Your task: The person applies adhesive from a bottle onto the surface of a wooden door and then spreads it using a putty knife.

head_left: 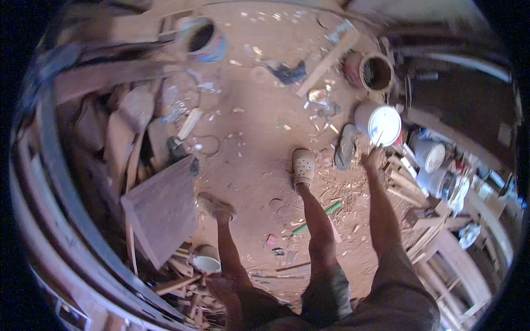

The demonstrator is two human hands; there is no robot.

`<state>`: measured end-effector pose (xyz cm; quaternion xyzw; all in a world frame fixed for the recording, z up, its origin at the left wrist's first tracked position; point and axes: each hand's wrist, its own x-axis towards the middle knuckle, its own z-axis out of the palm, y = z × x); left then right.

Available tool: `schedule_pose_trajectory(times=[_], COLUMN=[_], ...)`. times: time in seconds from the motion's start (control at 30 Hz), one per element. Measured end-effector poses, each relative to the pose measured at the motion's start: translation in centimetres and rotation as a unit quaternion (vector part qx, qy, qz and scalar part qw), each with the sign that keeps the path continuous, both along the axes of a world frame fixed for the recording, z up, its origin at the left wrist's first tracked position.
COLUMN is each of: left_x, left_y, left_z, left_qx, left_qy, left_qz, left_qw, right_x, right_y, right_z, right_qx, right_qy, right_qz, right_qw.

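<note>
My right hand [373, 158] reaches forward to the near edge of a white lidded bucket [384, 124]. Its fingers look closed, and a thin dark shape runs from them over the lid; I cannot make out what it is. Low on the left, my left hand [221, 286] hangs dark and blurred, so its fingers do not show clearly. Close by it stands a small white container [207, 260] beside wood scraps. A dark sandal [345, 148] lies next to the bucket.
A wooden board [161, 211] leans at the left by stacked timber. Two open buckets, one blue-banded [212, 51] and one reddish [359, 71], stand farther off near a long plank [329, 62]. A green strip [317, 218] lies by my clog [303, 166]. Wood pieces [406, 182] pile up at right.
</note>
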<state>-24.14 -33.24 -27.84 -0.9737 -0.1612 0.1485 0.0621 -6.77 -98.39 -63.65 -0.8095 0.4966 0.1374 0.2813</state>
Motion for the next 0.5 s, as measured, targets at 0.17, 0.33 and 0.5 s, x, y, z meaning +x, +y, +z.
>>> schedule_pose_trajectory(times=[0.17, 0.33, 0.5], left_x=[10.0, 20.7, 26.1], left_y=[-8.6, -2.3, 9.2], left_z=[9.0, 22.5, 26.5], left_qx=[-0.316, -0.585, -0.582], left_qy=[-0.169, -0.282, -0.442], left_qz=[0.231, 0.425, 0.459], left_qw=[0.904, 0.63, 0.506], right_x=[-3.7, 5.2, 17.8], right_y=[15.0, 33.8, 52.6], right_z=[8.6, 30.4, 61.1], right_qx=[0.215, 0.623, 0.479], right_qy=[-0.059, -0.16, -0.023], right_qz=[0.173, 0.005, 0.296], right_qw=[0.959, 0.766, 0.826])
